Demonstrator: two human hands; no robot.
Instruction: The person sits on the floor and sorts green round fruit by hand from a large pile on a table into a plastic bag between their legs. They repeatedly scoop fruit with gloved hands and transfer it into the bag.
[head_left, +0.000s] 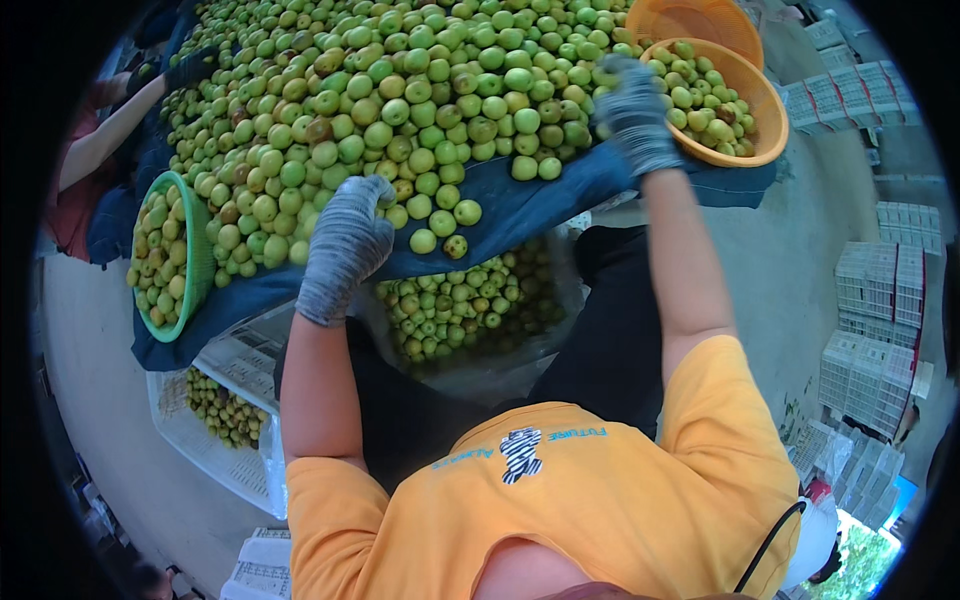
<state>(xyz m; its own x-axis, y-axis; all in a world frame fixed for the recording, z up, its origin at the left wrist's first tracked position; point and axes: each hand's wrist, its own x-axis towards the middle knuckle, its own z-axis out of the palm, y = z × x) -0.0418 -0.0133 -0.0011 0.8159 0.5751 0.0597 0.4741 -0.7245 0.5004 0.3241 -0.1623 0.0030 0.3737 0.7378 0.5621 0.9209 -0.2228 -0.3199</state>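
A broad heap of small round green fruits (360, 90), jujube-like and some with brown patches, covers a dark blue cloth (525, 202) in front of me. My left hand (349, 240), in a grey knit glove, is at the heap's near edge with its fingers curled. Whether a fruit is inside that hand is hidden. My right hand (637, 112), gloved alike and blurred, is over the heap's right side, close to an orange plastic basket (772, 127) partly filled with fruits. What its fingers hold does not show clearly.
A green basket (201, 255) of browner fruits tilts at the left edge. Below the cloth, between my legs, sits a lined container of fruits (457, 307). A white crate (217, 457) stands lower left. Another person's gloved hand (191, 69) touches the heap. Stacked crates (870, 360) stand right.
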